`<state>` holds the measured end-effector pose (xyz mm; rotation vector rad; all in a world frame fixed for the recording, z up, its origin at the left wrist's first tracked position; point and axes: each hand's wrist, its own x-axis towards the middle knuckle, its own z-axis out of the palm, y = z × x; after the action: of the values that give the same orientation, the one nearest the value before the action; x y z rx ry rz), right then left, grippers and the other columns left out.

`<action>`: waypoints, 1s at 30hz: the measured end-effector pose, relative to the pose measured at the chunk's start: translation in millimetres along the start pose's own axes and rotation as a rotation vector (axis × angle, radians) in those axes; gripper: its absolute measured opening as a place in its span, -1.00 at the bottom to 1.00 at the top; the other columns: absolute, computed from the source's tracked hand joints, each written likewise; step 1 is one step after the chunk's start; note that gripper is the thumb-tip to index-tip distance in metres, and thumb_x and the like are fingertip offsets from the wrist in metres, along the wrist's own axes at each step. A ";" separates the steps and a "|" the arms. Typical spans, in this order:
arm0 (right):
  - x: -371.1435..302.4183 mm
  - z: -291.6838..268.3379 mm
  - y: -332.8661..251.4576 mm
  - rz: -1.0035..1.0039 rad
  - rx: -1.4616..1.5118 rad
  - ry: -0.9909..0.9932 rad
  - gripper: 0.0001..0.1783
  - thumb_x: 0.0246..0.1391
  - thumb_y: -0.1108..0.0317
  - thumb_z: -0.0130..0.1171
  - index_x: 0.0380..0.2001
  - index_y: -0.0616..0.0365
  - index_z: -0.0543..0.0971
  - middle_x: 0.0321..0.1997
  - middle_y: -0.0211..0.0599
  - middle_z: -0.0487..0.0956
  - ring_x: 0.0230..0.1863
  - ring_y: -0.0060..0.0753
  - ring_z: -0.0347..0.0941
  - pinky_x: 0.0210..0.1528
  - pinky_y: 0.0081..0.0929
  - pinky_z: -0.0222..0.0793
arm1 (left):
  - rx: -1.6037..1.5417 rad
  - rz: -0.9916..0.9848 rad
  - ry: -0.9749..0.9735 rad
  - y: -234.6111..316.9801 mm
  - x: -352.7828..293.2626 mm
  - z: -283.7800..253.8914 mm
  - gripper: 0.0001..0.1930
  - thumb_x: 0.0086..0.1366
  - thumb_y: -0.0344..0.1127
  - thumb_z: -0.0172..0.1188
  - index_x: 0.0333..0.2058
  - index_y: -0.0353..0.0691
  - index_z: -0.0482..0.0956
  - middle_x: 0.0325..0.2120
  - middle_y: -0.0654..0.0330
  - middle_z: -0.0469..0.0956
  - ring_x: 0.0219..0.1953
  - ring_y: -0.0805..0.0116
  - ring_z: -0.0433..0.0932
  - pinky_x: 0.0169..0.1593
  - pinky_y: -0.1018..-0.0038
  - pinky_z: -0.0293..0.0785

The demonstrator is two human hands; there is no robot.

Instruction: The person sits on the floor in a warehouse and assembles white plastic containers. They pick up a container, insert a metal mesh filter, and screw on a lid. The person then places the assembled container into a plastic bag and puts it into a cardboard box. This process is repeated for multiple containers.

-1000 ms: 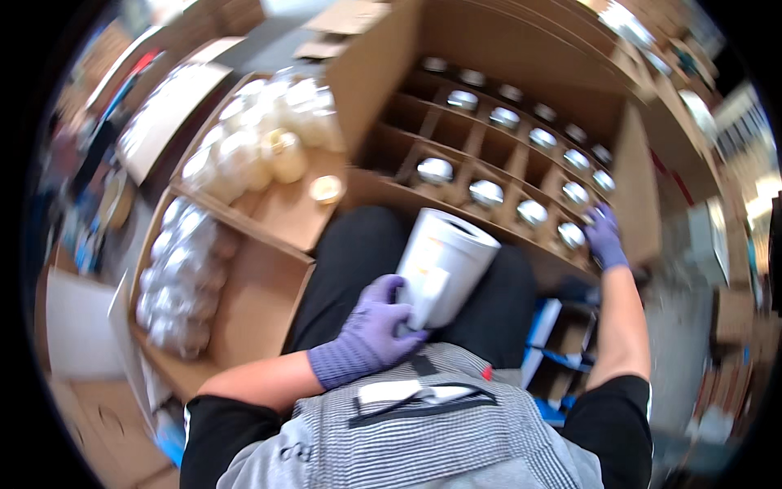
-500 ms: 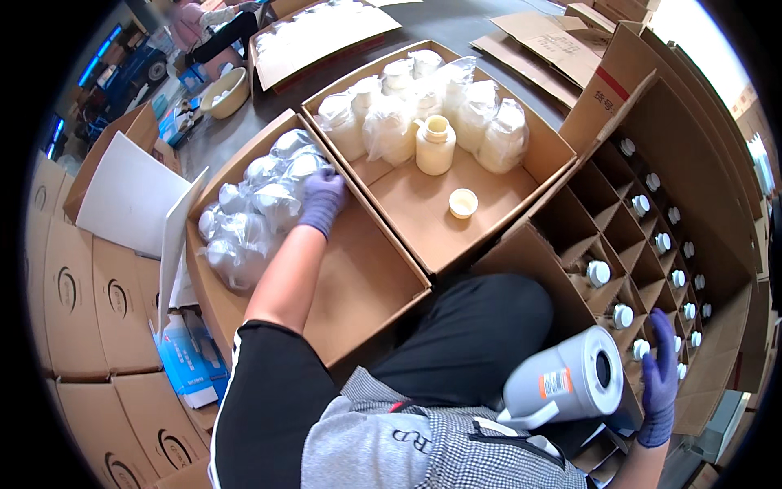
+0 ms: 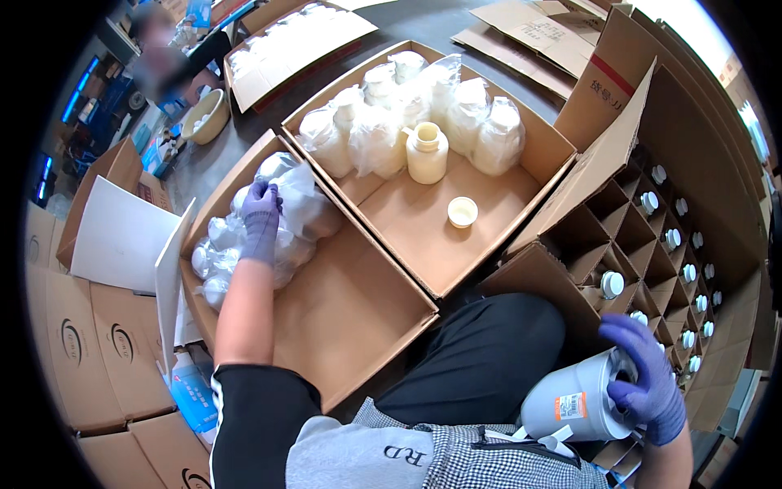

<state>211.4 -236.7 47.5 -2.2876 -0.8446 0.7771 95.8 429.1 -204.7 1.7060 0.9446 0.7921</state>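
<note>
My left hand (image 3: 262, 213), in a purple knit glove, is over the left carton (image 3: 350, 326). Its fingers pinch a clear plastic bag (image 3: 297, 196) among several bagged bottles (image 3: 224, 236). At the lower right, my gloved right hand (image 3: 653, 381) is at the mouth of a grey plastic canister (image 3: 542, 411) that lies tilted against my lap. Its fingers are apart, and the thumb is at the dark opening. In the carton ahead, an uncapped cream bottle (image 3: 428, 156) stands before several bagged bottles (image 3: 375, 138). A cream cap (image 3: 462, 212) lies hollow side up.
On the right, a tall carton (image 3: 529, 285) with cardboard dividers holds several white-capped bottles (image 3: 612, 284). Stacked brown boxes (image 3: 122, 342) line the left. Flattened cardboard (image 3: 538, 37) and a beige basin (image 3: 205, 118) are farther back, near another person (image 3: 163, 57).
My left hand has moved left across the bagged bottles, and the bag in its fingers is pulled up. My right hand has come from the divided carton to the canister's mouth. The view has shifted slightly.
</note>
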 end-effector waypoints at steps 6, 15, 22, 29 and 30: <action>124.9 44.0 -74.7 -0.588 -0.189 0.027 0.30 -0.20 -0.07 0.57 0.49 0.22 0.08 0.49 0.23 0.15 0.49 0.21 0.14 0.50 -0.09 0.09 | -0.287 0.026 -0.418 288.6 -143.8 -24.2 -0.77 0.35 -0.33 0.26 -0.10 -0.33 0.59 -0.42 0.21 0.59 -0.50 0.44 0.59 -0.45 0.51 0.51; 285.2 80.4 -112.1 -0.383 0.336 -0.071 -0.34 0.06 0.03 0.41 0.14 0.22 0.57 -0.08 -0.07 0.70 -0.08 -0.13 0.65 0.06 -0.32 0.51 | 0.295 1.316 0.250 365.8 -181.4 -10.8 -0.31 0.29 -0.40 0.39 0.30 -0.40 0.25 0.03 0.07 0.54 0.02 0.26 0.60 -0.01 0.30 0.59; 170.6 -0.6 -59.3 -0.466 1.110 -0.608 -0.43 0.30 0.20 0.21 0.31 0.18 0.43 0.12 -0.09 0.60 0.11 -0.25 0.55 0.26 -0.37 0.42 | 0.391 1.065 -0.148 259.0 -254.7 93.1 -0.68 0.07 -0.19 0.33 -0.20 -0.18 0.65 -0.17 0.07 0.59 0.03 -0.08 0.49 0.19 0.03 0.31; 53.4 5.2 36.5 -0.248 0.386 0.328 -0.33 -0.02 0.29 0.48 0.18 0.21 0.50 0.10 -0.23 0.59 0.13 -0.33 0.49 0.24 -0.33 0.37 | -0.252 0.524 -0.621 270.1 -335.1 228.9 -0.78 0.19 -0.35 0.28 -0.21 -0.32 0.67 -0.29 0.01 0.66 -0.19 0.18 0.62 -0.03 0.37 0.49; 38.8 9.4 59.5 -0.109 0.292 0.503 -0.47 0.05 0.29 0.43 0.08 0.24 0.56 -0.01 -0.27 0.64 0.04 -0.37 0.54 0.16 -0.36 0.43 | -0.291 0.416 -0.769 268.0 -346.5 243.0 -0.75 0.22 -0.32 0.28 -0.17 -0.34 0.67 -0.29 0.06 0.67 -0.20 0.28 0.62 -0.05 0.43 0.50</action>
<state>251.8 -244.1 -11.2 -2.0213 -0.5715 0.2330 194.7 -35.9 -46.8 1.7477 -0.0500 0.4269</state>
